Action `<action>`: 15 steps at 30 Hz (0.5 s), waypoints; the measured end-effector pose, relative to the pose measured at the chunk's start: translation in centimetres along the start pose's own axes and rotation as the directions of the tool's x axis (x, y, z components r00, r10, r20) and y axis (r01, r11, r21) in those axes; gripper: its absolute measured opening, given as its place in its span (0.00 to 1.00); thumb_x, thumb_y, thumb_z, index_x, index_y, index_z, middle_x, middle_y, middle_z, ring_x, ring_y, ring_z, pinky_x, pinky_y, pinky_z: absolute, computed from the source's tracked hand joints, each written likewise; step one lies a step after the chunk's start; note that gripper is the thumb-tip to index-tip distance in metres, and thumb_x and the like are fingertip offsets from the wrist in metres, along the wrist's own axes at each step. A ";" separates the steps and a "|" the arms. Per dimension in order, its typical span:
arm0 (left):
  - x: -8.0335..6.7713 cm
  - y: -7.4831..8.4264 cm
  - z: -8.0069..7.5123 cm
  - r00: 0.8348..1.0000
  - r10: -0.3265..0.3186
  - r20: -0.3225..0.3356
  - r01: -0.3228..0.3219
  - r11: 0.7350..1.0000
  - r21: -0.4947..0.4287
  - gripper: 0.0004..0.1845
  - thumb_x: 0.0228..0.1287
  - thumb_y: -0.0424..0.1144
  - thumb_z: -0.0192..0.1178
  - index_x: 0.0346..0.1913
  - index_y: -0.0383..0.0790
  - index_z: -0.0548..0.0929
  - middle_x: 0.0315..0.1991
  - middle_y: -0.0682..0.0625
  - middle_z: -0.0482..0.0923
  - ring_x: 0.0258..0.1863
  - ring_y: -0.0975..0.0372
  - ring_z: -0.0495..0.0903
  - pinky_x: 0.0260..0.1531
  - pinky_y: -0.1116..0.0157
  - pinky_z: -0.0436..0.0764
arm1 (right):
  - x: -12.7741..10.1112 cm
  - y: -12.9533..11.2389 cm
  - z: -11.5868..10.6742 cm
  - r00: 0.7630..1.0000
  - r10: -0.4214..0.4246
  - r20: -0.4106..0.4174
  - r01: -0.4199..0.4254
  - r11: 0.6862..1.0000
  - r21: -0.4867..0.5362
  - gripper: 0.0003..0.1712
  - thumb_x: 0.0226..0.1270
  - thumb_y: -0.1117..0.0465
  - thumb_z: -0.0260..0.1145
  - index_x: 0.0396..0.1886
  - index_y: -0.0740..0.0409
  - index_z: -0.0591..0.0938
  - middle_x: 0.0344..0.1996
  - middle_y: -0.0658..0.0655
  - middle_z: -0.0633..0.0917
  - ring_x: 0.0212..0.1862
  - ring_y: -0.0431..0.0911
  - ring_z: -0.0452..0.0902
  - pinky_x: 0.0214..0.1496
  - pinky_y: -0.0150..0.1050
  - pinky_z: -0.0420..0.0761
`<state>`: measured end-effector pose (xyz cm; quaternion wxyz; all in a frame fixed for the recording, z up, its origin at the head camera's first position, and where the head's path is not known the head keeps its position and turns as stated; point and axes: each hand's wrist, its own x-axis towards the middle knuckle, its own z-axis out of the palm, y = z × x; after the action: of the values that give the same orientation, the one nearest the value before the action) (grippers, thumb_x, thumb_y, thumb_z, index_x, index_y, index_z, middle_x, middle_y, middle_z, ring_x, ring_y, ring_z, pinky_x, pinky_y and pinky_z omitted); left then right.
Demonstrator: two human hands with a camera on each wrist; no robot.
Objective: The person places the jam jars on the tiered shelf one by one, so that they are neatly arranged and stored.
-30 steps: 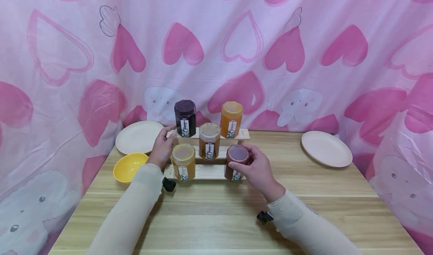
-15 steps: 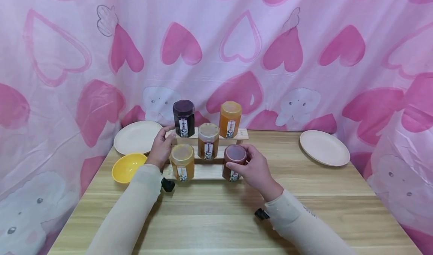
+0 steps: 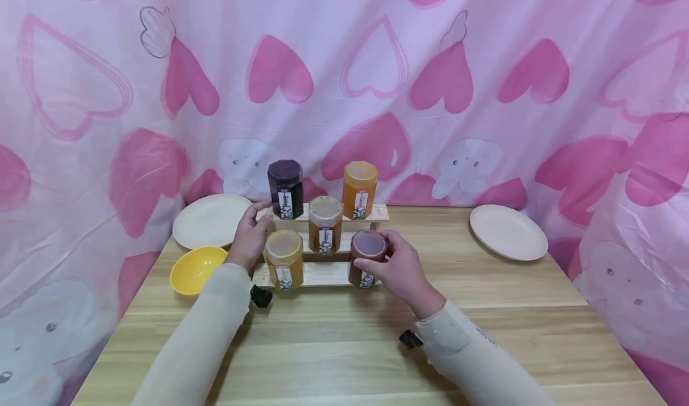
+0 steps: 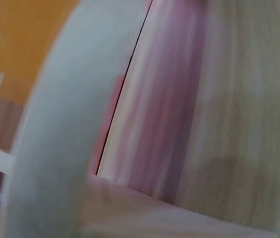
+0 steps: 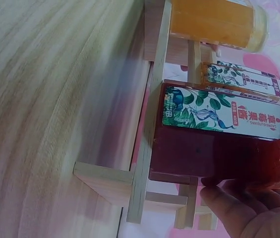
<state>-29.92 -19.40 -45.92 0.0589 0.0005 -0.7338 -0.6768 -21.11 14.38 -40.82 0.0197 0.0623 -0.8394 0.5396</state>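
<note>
On the lowest step of a wooden stepped rack [image 3: 328,273], at its right end, stands a jar of dark red jam [image 5: 199,151]. My right hand [image 3: 401,271] grips that jar near its lid, thumb in front and fingers round the far side. Its label faces outward in the right wrist view. My left hand [image 3: 250,238] holds the rack's upper left end between thumb and fingers, beside a dark purple jar [image 3: 286,189]. A yellow jar [image 3: 284,260] is at the lower left, an amber jar [image 3: 325,226] mid-step, and an orange jar [image 3: 360,191] top right.
A yellow bowl [image 3: 196,271] lies left of the rack, close to my left forearm. Behind it is a pale plate [image 3: 207,220]; another plate [image 3: 508,232] lies at the far right. A pink heart-patterned curtain [image 3: 334,65] hangs behind the wooden table [image 3: 334,346].
The whole scene has shifted slightly left in the head view. Both hands keep their places on the jar and the rack.
</note>
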 end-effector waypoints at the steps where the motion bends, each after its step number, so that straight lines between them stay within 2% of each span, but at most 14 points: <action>1: 0.0 -0.1 0.0 1.000 -0.001 0.001 0.001 1.000 0.005 0.24 0.86 0.46 0.47 0.78 0.47 0.66 0.59 0.46 0.73 0.44 0.58 0.77 0.42 0.71 0.80 | 0.0 0.0 0.0 1.000 0.003 0.002 -0.003 1.000 0.001 0.38 0.54 0.54 0.87 0.63 0.52 0.78 0.57 0.55 0.84 0.59 0.52 0.82 0.60 0.50 0.85; 4: 0.0 -0.2 -0.2 1.000 -0.003 0.001 0.003 1.000 0.019 0.25 0.86 0.47 0.48 0.79 0.47 0.66 0.64 0.49 0.71 0.47 0.58 0.77 0.43 0.71 0.81 | 0.0 0.1 0.1 1.000 0.004 0.004 -0.004 1.000 0.004 0.38 0.55 0.54 0.87 0.63 0.53 0.78 0.57 0.56 0.84 0.59 0.52 0.82 0.60 0.50 0.85; 9: 0.1 -0.2 -0.1 1.000 -0.003 0.007 0.003 1.000 -0.011 0.25 0.86 0.48 0.49 0.78 0.47 0.67 0.55 0.40 0.74 0.42 0.57 0.77 0.40 0.69 0.81 | 0.0 0.1 0.1 1.000 0.007 0.005 -0.007 1.000 -0.012 0.39 0.54 0.52 0.87 0.63 0.52 0.78 0.57 0.55 0.84 0.59 0.51 0.82 0.60 0.50 0.85; 15: -0.1 -0.3 0.0 1.000 -0.028 0.000 0.028 0.999 -0.022 0.25 0.86 0.48 0.49 0.79 0.49 0.67 0.47 0.43 0.76 0.41 0.58 0.77 0.40 0.69 0.81 | 0.1 0.1 -0.1 1.000 0.013 0.018 -0.013 1.000 -0.008 0.39 0.54 0.53 0.87 0.63 0.54 0.78 0.57 0.56 0.84 0.59 0.51 0.82 0.60 0.49 0.86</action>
<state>-29.88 -19.40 -46.19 0.0493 0.0103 -0.7263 -0.6856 -21.22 14.48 -40.91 0.0086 0.0616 -0.8420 0.5358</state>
